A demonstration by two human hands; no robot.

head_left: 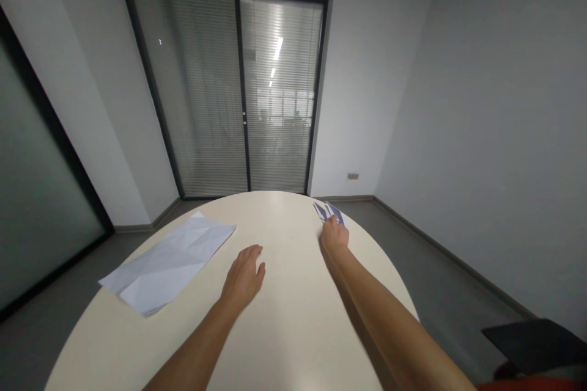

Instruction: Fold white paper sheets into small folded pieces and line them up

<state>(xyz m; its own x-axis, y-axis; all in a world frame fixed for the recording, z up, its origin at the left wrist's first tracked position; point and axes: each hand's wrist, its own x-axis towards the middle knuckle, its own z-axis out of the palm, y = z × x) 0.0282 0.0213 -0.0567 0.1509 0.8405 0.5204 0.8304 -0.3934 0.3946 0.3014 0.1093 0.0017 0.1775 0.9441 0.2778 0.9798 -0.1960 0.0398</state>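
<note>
White creased paper point(169, 263), in the head view, at the left of the tabletop point(293, 317). Left grip point(245, 275) loose, holding nothing, near the middle. Right grip point(334, 233) curled over purple-and-white pieces point(337, 212) at the far right edge; cannot tell if pinching. Probably handling those now; calls for a gentle, sure hold.

Smooth, softly glossy tabletop point(284, 330) under matt, creased paper point(169, 263).
Printed pieces point(336, 211) right of centre look like paper; smooth glass doors point(202, 91) fill the upper centre; the right-hand wall point(495, 134) looks smooth and matt, the far-left panel point(34, 165) like frosted glass.
</note>
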